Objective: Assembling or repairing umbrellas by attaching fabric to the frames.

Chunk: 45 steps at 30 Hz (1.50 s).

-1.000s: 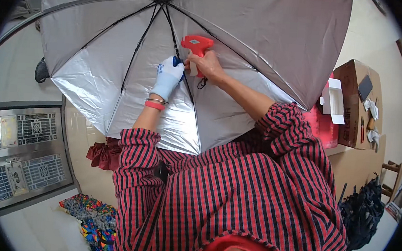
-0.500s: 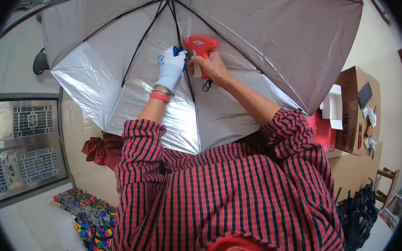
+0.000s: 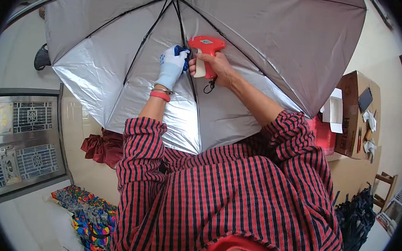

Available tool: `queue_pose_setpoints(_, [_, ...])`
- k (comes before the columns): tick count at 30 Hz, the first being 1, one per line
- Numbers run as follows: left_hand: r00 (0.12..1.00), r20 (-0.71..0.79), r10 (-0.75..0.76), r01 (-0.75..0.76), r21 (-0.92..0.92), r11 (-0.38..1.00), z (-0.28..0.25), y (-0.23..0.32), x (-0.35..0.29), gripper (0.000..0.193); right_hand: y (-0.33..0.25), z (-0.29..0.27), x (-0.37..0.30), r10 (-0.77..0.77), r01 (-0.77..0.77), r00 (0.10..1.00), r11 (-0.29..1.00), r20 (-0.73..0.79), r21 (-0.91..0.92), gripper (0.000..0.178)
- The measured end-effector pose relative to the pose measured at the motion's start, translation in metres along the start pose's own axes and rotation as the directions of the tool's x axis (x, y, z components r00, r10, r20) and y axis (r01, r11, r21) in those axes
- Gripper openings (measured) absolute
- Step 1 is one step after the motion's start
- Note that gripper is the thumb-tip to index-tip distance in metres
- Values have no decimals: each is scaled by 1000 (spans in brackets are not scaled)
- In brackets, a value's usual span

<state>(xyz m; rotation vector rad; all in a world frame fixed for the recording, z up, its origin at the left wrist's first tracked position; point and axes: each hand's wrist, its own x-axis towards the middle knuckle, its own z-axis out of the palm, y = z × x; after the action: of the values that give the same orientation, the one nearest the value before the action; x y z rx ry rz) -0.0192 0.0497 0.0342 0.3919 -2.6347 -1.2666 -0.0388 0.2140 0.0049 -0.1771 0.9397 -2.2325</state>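
An opened umbrella [image 3: 281, 42] with a silvery inner face spreads before me, its black ribs meeting at a hub near the top. My left hand [image 3: 171, 66], in a white and blue work glove, has its fingers closed around one black rib [image 3: 181, 27] of it. Just right of that, my bare right hand [image 3: 218, 68] grips a red tagging gun [image 3: 208, 44] with a white trigger and a dark wrist loop. The gun's nose points left, close beside the gloved fingers. Whatever small piece may lie between the gloved fingertips is hidden.
At the right, a cardboard box [image 3: 349, 112] stands beside an opened white carton [image 3: 335, 109]; a phone [image 3: 365, 99] lies near it. Dark red folded cloth [image 3: 99, 148], colourful bundles [image 3: 94, 220] and a black bundle [image 3: 355, 220] sit lower down. A metal door [image 3: 21, 136] is at the left.
My right hand and the tagging gun have shifted slightly right, away from the gloved hand. The left hand keeps its hold on the rib. The view has moved a little.
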Motion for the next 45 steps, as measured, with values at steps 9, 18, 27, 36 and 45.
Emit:
queue_pose_setpoints(9, [999, 10, 31, -32, 85, 996, -5, -4, 4, 17, -13, 5, 3, 102, -105, 993, 993, 64, 57, 26])
queue_pose_setpoints(18, [976, -18, 215, -211, 139, 968, -8, -15, 5, 20, -30, 26, 17, 274, -271, 959, 961, -65, 58, 20])
queue_pose_setpoints(27, [997, 79, -9, 11, -18, 1000, -14, -12, -11, 22, -18, 2, 7, 303, -302, 953, 949, 4, 89, 25])
queue_pose_setpoints(36, [907, 271, -323, 329, 26, 944, 10, -38, -49, 18, 90, 11, -84, 272, -316, 849, 948, -454, -23, 14])
queue_pose_setpoints(45, [924, 287, -254, 204, 192, 960, 20, -44, -47, 15, 115, 16, -94, 294, -323, 858, 946, -422, 4, 18])
